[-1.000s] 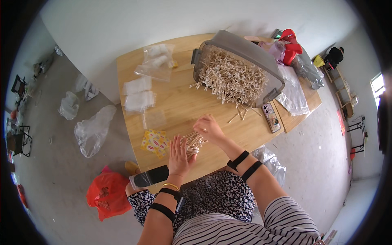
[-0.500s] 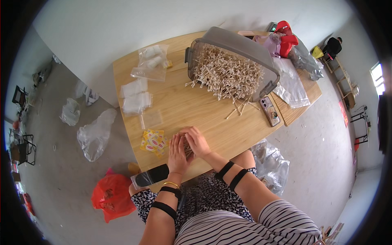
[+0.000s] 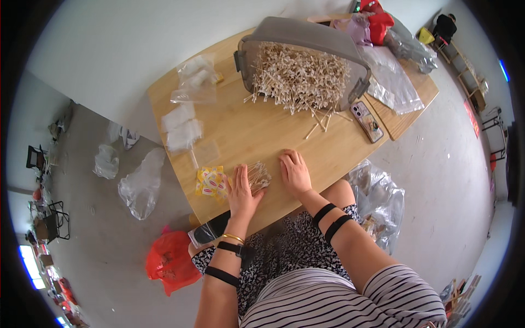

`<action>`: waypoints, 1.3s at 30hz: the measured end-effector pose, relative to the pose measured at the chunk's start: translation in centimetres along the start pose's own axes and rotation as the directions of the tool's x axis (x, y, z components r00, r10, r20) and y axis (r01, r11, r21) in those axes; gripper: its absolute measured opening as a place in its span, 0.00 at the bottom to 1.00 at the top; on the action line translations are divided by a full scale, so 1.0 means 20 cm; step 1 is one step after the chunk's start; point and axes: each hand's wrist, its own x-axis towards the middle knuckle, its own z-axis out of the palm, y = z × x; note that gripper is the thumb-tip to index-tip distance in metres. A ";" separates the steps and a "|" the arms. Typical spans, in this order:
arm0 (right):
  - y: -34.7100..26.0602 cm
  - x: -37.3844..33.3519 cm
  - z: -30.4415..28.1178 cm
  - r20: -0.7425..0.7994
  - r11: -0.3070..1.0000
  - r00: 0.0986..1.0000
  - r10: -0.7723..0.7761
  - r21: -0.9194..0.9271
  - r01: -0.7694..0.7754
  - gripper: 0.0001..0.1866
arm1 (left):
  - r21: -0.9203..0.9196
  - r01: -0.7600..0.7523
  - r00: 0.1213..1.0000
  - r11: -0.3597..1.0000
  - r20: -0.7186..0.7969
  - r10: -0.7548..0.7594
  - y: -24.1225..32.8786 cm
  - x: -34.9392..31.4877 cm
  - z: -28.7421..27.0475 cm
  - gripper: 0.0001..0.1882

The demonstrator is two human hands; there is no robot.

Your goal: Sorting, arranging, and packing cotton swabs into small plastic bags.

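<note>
A small bunch of cotton swabs (image 3: 258, 176) lies on the wooden table (image 3: 246, 126) near its front edge. Against the left side of the bunch rests my left hand (image 3: 242, 192), fingers stretched and thumb spread along the near end. My right hand (image 3: 296, 173) lies on the tabletop to the right of the bunch, apart from it, fingers loosely extended and nothing seen in them. Just left of my left hand are several small yellow-and-white printed cards (image 3: 210, 181). Farther back, a grey plastic bin (image 3: 306, 34) lies on its side, heaped with loose cotton swabs (image 3: 301, 79).
Clear plastic bags (image 3: 194, 82) and white packets (image 3: 182, 128) line the table's left side. A phone (image 3: 367, 121) lies at the right edge. Red bag (image 3: 170, 259) and clear bags (image 3: 143, 186) sit on the floor. Far right, a person in dark clothes (image 3: 445, 27) is visible.
My hands were together around the swabs; they have parted, the right moving away to the right. The bunch now lies exposed beside my left hand. The view has shifted slightly.
</note>
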 end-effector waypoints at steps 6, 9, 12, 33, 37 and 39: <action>-0.01 0.00 0.00 -0.012 1.000 1.000 -0.005 -0.024 0.004 0.09 | 0.054 -0.132 0.981 0.990 0.148 0.123 -0.05 0.23 -0.11 0.50; -0.02 -0.01 0.00 -0.028 1.000 1.000 -0.007 -0.022 0.006 0.08 | 0.012 -0.069 0.979 0.998 0.195 0.065 -0.05 0.25 -0.11 0.43; -0.01 -0.01 0.00 -0.039 0.999 0.999 -0.016 -0.036 0.014 0.08 | -0.059 -0.041 0.992 0.997 0.116 0.048 -0.01 0.18 -0.08 0.42; -0.20 0.05 0.20 -0.036 0.910 0.995 0.091 0.409 -0.069 0.13 | -0.288 -0.039 0.992 0.957 -0.125 0.003 -0.04 -0.01 -0.04 0.50; -0.13 0.05 0.11 -0.012 0.921 0.995 0.096 0.380 -0.084 0.12 | -0.155 0.003 0.987 0.988 -0.159 -0.028 -0.12 -0.12 -0.17 0.39; -0.12 0.04 0.12 -0.009 0.937 0.999 0.043 0.346 -0.037 0.11 | -0.109 0.033 0.987 0.993 -0.153 -0.050 -0.17 -0.15 -0.16 0.32</action>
